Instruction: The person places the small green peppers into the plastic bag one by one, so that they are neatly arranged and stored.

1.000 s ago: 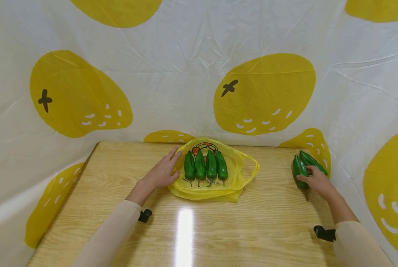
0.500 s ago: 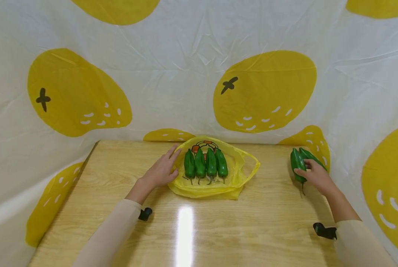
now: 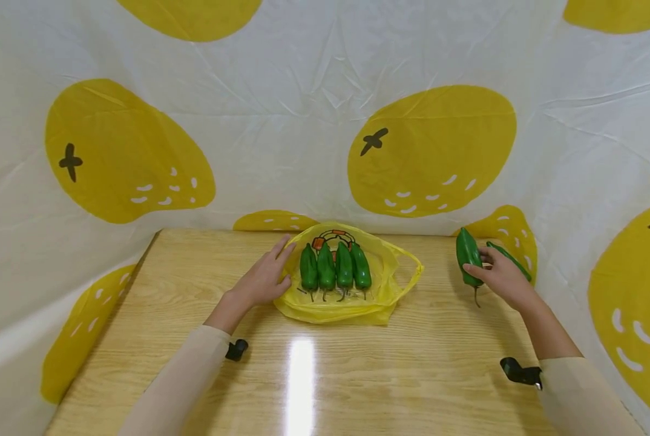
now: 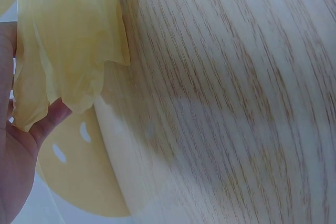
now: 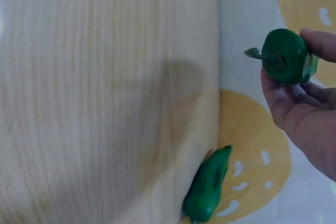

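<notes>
In the head view, several green peppers (image 3: 326, 266) lie side by side, stems toward me, in the mouth of a yellow plastic bag (image 3: 336, 316). My left hand (image 3: 262, 280) rests against the bag's left rim, fingers and thumb spread apart. The left wrist view has the bag's side (image 4: 73, 40) between thumb and fingers. At the right, my right hand (image 3: 502, 275) grips another green pepper (image 3: 468, 254) between thumb and fingers, tip up, stem hanging down. Its stem end (image 5: 283, 56) faces the right wrist camera. One more green pepper (image 5: 207, 184) lies by the table's edge.
The wooden table (image 3: 439, 363) ends at a white cloth (image 3: 281, 157) printed with yellow fruit, which hangs behind and at both sides. A loop handle (image 3: 414, 272) of the bag sticks out to the right.
My right hand has lifted the pepper and moved it left and away from me, apart from the one beside it. My left hand and the bag have stayed in place.
</notes>
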A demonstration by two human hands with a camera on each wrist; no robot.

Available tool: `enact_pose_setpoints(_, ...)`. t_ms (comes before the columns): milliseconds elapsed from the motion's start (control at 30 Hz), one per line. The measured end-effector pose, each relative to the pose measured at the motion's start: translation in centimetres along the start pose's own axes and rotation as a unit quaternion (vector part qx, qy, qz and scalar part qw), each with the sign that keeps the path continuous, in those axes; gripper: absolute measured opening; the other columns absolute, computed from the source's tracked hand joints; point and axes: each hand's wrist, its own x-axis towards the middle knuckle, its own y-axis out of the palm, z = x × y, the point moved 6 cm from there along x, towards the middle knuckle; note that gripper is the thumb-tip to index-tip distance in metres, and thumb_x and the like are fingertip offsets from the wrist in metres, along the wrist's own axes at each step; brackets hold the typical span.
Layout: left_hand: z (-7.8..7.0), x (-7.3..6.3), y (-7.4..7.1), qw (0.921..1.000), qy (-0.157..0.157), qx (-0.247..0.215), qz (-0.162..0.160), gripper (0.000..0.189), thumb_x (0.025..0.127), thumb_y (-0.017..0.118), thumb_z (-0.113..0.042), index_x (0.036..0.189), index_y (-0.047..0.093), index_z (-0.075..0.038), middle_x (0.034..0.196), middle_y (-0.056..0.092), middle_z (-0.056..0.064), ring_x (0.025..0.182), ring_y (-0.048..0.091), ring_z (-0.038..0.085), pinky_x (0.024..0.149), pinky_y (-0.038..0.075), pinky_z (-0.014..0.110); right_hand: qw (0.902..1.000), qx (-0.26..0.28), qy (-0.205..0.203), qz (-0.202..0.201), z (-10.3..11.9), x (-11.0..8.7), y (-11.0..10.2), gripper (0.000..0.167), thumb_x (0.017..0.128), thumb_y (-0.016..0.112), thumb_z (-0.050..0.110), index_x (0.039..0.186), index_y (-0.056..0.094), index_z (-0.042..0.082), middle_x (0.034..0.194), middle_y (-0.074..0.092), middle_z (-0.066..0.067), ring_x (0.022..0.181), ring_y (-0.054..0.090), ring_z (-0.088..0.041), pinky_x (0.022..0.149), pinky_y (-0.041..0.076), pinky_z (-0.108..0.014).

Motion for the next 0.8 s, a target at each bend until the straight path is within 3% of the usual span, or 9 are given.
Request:
enact_pose_setpoints(233,0.1,-0.1,-0.1,1.0000,-0.001,0.006,0.002,0.082,0.096,0.065,-0.014,0.165,0.021,-0.005,0.174,0.009,0.015,0.128,0.056,0.043,0.106,0.049,0.054,0.9997,0.021,-0.007,-0.004,2.3,0.2,-0.1,0.080,0.107,0.053,0.041,0.159,0.020,-0.011,0.149,0.041,-0.036,0.136,0.043,-0.059,0.099,0.052,-0.058)
enact_pose_setpoints(400,0.0,-0.2,-0.2,1.0000,0.001,0.007,0.000,0.082,0.096,0.064,-0.015,0.165,0.020,-0.004,0.173,0.009,0.016,0.129,0.055,0.044,0.107,0.048,0.055,0.9996,0.024,-0.016,0.000,4.0,0.4,0.0,0.081,0.107,0.053,0.041,0.160,0.019,-0.010,0.149,0.041,-0.035,0.137,0.043,-0.058,0.100,0.050,-0.062)
enact_pose_setpoints(567,0.0,-0.1,-0.1,0.9999,-0.004,0.012,0.003,0.083,0.097,0.065,-0.016,0.165,0.020,-0.006,0.174,0.009,0.015,0.132,0.054,0.043,0.108,0.048,0.054,0.9989,0.039,-0.019,0.016,5.5,1.1,0.6,0.084,0.106,0.053,0.043,0.162,0.015,-0.007,0.155,0.034,-0.035,0.142,0.034,-0.060,0.106,0.043,-0.067)
enact_pose_setpoints(800,0.0,-0.1,0.0,0.9999,-0.003,0.015,0.001,0.082,0.096,0.065,-0.016,0.165,0.021,-0.005,0.173,0.012,0.018,0.129,0.056,0.043,0.107,0.048,0.054,0.9982,0.035,-0.047,0.016,8.0,1.7,1.6,0.080,0.105,0.057,0.043,0.162,0.023,-0.002,0.150,0.044,-0.031,0.141,0.040,-0.056,0.103,0.048,-0.064)
